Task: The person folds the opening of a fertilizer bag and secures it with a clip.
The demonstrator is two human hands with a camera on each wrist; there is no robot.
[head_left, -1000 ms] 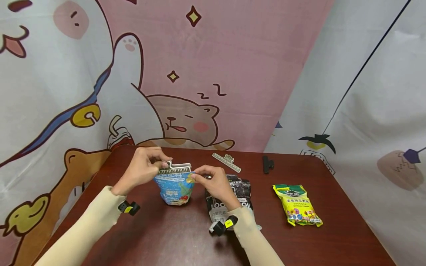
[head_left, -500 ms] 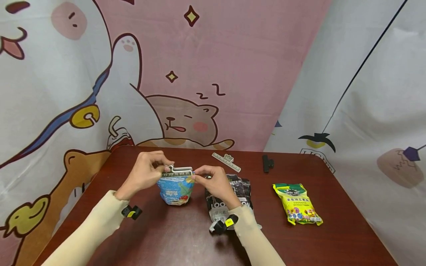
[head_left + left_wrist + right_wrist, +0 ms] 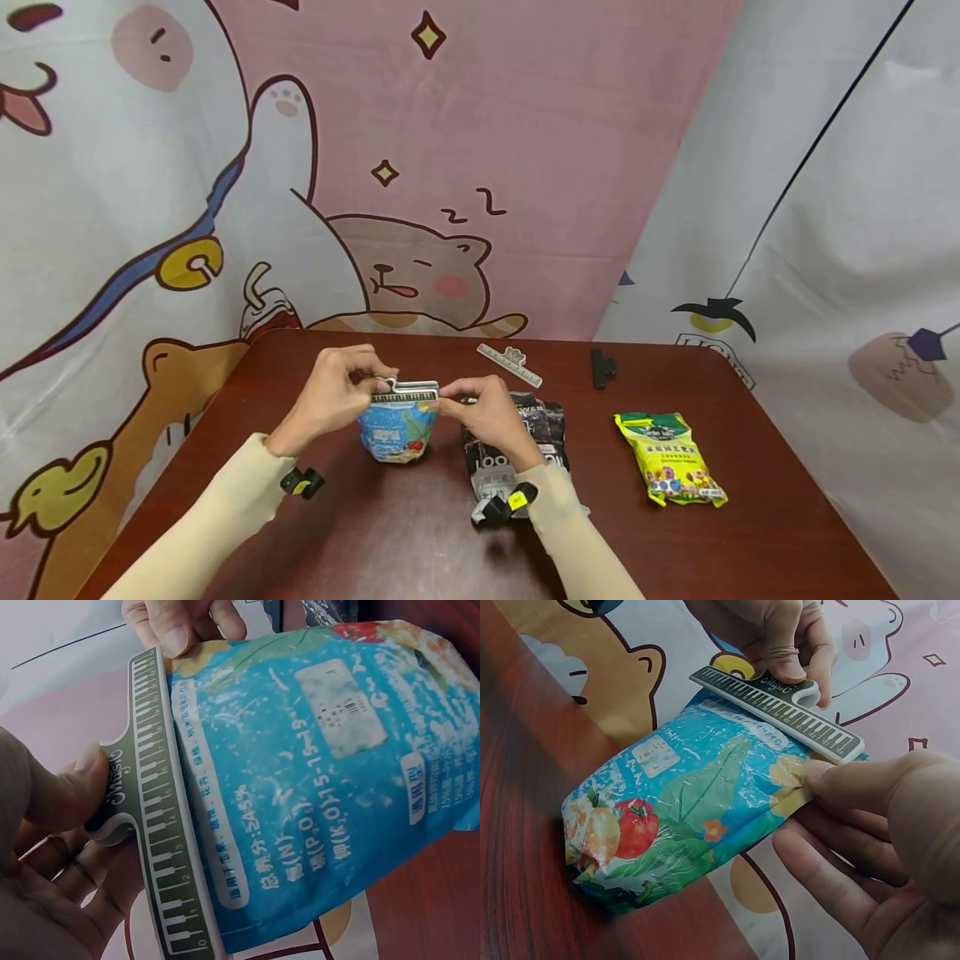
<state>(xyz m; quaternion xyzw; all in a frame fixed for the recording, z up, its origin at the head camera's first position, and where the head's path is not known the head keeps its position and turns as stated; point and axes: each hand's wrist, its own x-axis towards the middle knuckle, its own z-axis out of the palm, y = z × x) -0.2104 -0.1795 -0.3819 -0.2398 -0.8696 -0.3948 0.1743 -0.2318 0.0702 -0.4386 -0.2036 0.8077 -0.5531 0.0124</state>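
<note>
A blue plastic bag (image 3: pixel 396 432) with printed vegetables stands upright on the table. Across its top edge lies a dark clip with a piano-key ruler pattern (image 3: pixel 161 817), marked "Music". My left hand (image 3: pixel 337 396) pinches the clip's handle between thumb and fingers, as the left wrist view shows. With thumb and forefinger my right hand (image 3: pixel 487 417) pinches the bag's upper right corner, just below the clip's end; the right wrist view shows this grip on the yellow flower print (image 3: pixel 787 780). The bag's back side is hidden.
Beside the right forearm lies a black and grey bag (image 3: pixel 551 425), partly covered by it. A yellow and green bag (image 3: pixel 670 462) lies farther right. Toward the back of the brown table (image 3: pixel 750 542) are a pale ruler-patterned clip (image 3: pixel 510 365) and a black clip (image 3: pixel 600 369).
My left hand has moved slightly right and down with the clip, which now sits lower over the bag's top edge. The right hand keeps its pinch at the corner.
</note>
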